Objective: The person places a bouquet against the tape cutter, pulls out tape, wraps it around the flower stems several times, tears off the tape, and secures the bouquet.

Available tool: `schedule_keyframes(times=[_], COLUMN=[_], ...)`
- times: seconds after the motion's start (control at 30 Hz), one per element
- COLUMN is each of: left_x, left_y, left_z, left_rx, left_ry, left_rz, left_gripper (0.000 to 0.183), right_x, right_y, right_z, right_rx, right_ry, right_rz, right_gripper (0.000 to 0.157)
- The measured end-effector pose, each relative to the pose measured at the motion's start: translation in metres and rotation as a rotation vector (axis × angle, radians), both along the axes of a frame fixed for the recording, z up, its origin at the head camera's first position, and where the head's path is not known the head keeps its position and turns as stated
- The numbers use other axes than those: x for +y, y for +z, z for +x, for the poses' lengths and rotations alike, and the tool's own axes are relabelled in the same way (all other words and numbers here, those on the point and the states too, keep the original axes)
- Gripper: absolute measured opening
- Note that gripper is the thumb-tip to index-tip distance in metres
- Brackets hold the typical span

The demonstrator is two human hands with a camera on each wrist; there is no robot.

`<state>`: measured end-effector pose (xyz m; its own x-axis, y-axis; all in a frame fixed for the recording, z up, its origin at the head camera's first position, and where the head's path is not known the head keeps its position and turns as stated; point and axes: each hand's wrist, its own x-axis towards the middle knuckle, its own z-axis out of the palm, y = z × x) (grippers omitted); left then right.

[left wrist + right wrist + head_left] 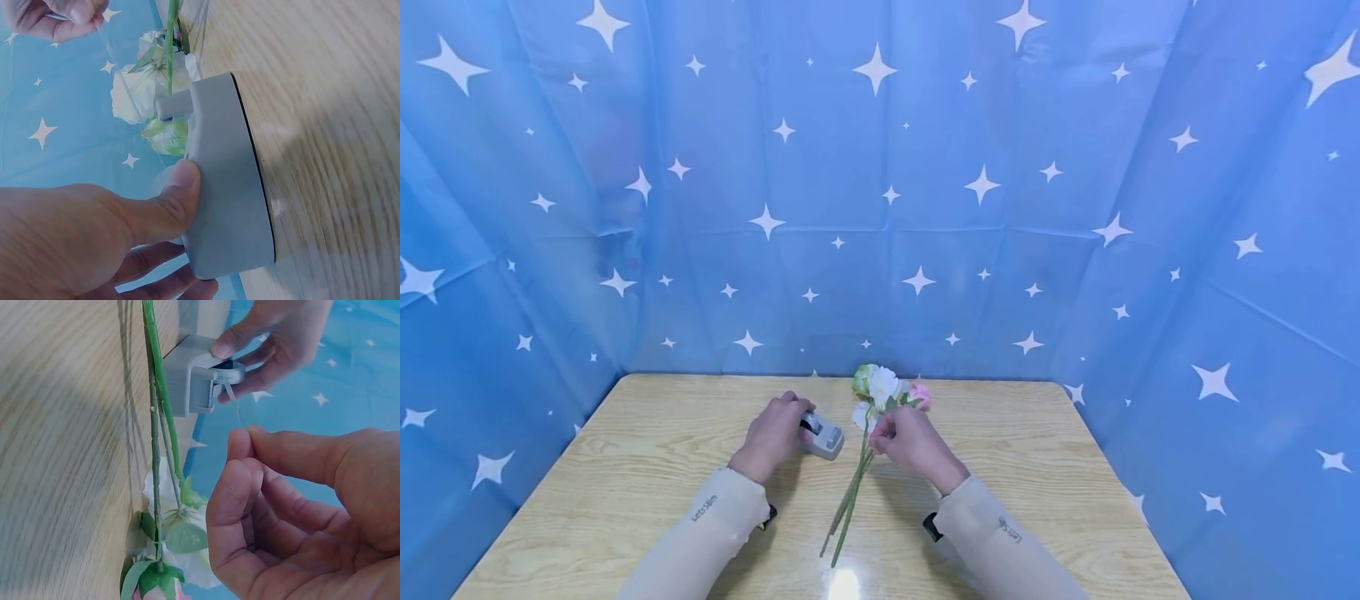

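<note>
My left hand (772,431) grips a grey tape dispenser (824,442) on the table, its thumb (182,178) along the near side. Clear tape (117,65) stretches from the dispenser's cutting end toward my right hand (917,443), which pinches the free end between thumb and forefinger. Beneath and beside that hand lie artificial flowers with long green stems (850,500). Their heads point to the far edge: a white bloom (883,384), a pale green one (862,381) and a pink one (920,395). In the right wrist view, the stems pass between the dispenser and the camera.
The wooden table (647,467) ends at a blue curtain (820,283) with white stars, which hangs behind it and along both sides. Dark wrist devices show under both pale sleeves (700,525).
</note>
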<state>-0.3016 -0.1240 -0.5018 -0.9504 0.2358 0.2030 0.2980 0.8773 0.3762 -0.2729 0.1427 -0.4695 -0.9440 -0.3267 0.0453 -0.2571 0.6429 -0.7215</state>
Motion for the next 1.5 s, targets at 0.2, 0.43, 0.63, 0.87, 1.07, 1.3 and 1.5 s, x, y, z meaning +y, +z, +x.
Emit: schedule_keyframes(times=[0.2,0.43,0.63,0.87,1.07,1.3,1.5], left_x=[0.001,0.017,0.037,0.054,0.063,0.065,0.060], left_y=[0.001,0.006,-0.001,-0.009,-0.018,-0.019,-0.021], left_z=[0.007,0.034,0.059,0.060,0.056,0.050,0.052], left_rx=[0.045,0.228,0.085,-0.160,-0.240,-0.285,-0.354], left_ry=[0.019,0.002,-0.125,-0.231,-0.218,-0.213,-0.212], left_rz=[0.020,0.014,0.073,0.164,0.159,0.147,0.273], left_gripper=[0.044,0.024,0.017,0.038,0.038,0.028,0.030], right_x=[0.000,0.001,0.001,0.001,0.001,0.001,0.002], right_y=[-0.001,-0.002,-0.002,-0.005,-0.007,-0.009,-0.010], right_z=[0.000,0.000,-0.001,-0.003,-0.003,0.000,-0.001], right_rx=[0.008,0.018,0.001,-0.026,-0.059,-0.067,-0.053], right_ry=[0.005,0.001,-0.007,-0.035,-0.046,-0.062,-0.060], right_rz=[-0.003,0.002,0.002,0.010,-0.001,0.003,0.013], right_gripper=[0.012,0.011,0.011,0.011,0.008,0.010,0.011])
